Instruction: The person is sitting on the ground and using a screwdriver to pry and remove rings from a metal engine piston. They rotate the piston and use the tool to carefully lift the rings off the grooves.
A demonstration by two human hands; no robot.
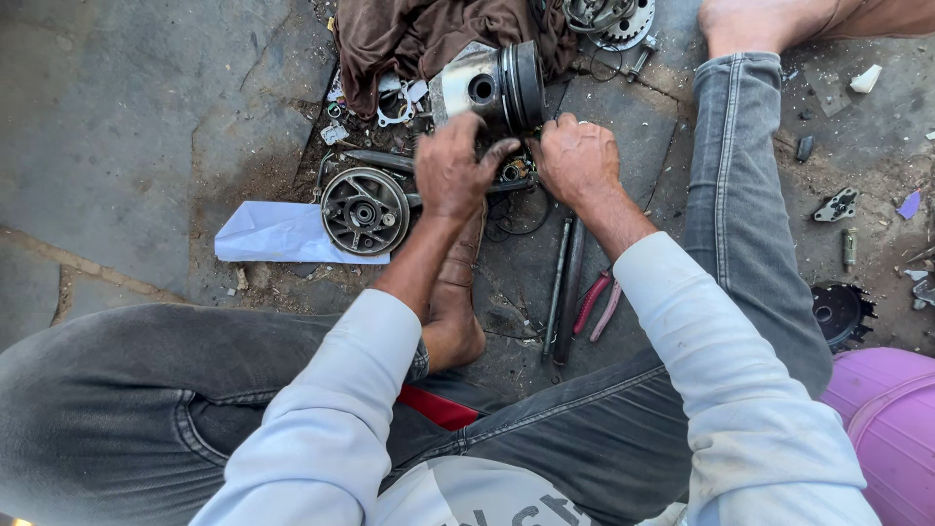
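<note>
The engine assembly (pixel 467 175) lies on the stone floor (pixel 127 117) between the person's knees, its round clutch-like wheel (pixel 365 210) at the left and a silvery piston (pixel 497 86) just above the hands. This looks like the middle of a strip-down or refit at the centre of the assembly; a firm, steady grip seems to be what the work calls for now. The left hand (pixel 450 171) is spread, fingers curled down over the middle of the assembly. The right hand (pixel 577 161) is closed into a fist, touching the assembly's right end; what it grips is hidden. Long metal bars (pixel 563 292) and red-handled pliers (pixel 596 302) lie near the right forearm.
</note>
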